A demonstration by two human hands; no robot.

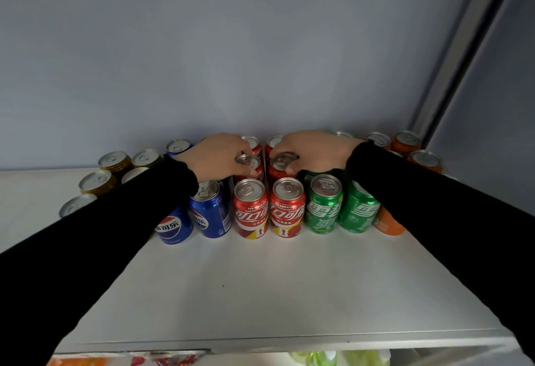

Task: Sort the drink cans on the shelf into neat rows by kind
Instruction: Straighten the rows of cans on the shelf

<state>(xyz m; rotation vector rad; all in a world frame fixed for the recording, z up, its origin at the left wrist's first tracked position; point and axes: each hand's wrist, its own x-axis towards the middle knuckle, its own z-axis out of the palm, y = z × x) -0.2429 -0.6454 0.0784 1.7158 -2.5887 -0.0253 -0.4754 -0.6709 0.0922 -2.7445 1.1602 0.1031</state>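
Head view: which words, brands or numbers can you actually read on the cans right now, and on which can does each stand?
"FIFA WORLD CUP": front left red aluminium can, above its white Chinese script.
"可口可": white script on the front right red aluminium can.
"可乐": white band on the leftmost blue aluminium can.
"乐": second blue aluminium can, partly turned away.
"雪碧", partly readable: front left green aluminium can.
Smaller print, the gold and the orange cans: unreadable.
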